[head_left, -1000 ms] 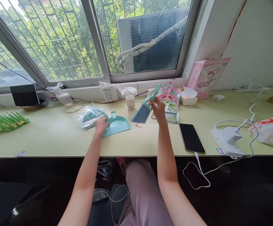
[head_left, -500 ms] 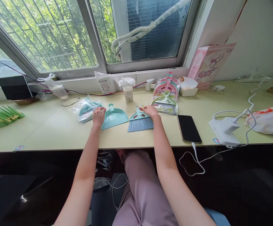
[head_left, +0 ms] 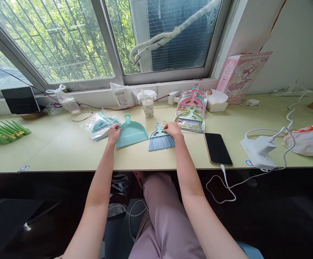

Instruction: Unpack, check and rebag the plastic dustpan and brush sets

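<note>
My left hand grips the left edge of a teal dustpan, whose handle points toward the window. To its right lies a small teal hand brush with blue bristles facing me. My right hand is closed on the brush's upper right side; the fingertips are partly hidden. Left of the dustpan is a bagged teal brush set. Beyond my right hand lie bagged green and pink brush and dustpan sets.
A lidded cup stands behind the dustpan. At right are a phone on a cable, a power strip, a tissue box and a pink box. Green bundled items lie far left.
The dustpan has tipped up at its handle end, with my left hand holding its edge. My right fingers have closed onto the brush, which has shifted very little.
</note>
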`<state>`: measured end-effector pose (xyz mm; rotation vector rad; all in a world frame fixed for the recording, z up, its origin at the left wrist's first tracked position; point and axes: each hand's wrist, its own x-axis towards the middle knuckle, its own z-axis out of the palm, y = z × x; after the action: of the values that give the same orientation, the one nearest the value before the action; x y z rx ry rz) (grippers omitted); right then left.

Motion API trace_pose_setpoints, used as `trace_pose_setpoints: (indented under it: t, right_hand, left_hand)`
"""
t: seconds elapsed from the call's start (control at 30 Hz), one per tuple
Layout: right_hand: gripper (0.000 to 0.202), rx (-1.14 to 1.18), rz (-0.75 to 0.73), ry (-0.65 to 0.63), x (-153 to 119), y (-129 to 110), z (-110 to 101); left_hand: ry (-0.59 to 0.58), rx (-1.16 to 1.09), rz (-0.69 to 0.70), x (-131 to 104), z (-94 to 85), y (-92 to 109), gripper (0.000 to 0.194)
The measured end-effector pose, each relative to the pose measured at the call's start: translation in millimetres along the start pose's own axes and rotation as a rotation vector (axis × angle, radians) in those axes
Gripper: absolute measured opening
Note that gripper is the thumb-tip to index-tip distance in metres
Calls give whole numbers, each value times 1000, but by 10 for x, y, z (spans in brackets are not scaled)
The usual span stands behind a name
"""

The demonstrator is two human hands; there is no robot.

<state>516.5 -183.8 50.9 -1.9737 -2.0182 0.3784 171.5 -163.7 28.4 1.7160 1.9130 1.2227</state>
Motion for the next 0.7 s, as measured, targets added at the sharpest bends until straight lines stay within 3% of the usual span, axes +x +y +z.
trace_pose_setpoints:
  t: [0.17, 0.3, 0.37, 0.5, 0.63, 0.7]
  right_hand:
    - [16, 211, -177, -48, -4, -73, 2]
    - [39, 226, -210, -160, -37, -86, -2]
    - [31, 175, -209, -189, -52, -100, 4]
    - [14, 177, -229, -130, -71, -161, 13]
    - [13, 643, -362, -191, -67, -229, -11]
    - [15, 917, -441, -182, -64, -295, -13]
  left_hand:
    - [162, -508, -110, 65, -35, -7, 37]
    - [329, -534, -134, 80, -59, -8, 30]
    - [377, -548, -129, 69, -64, -6, 29]
    - [398, -565, -52, 38, -68, 5, 30]
    - [441, -463, -5, 34, -65, 22, 35]
    - [385, -403, 28, 27, -42, 48, 40]
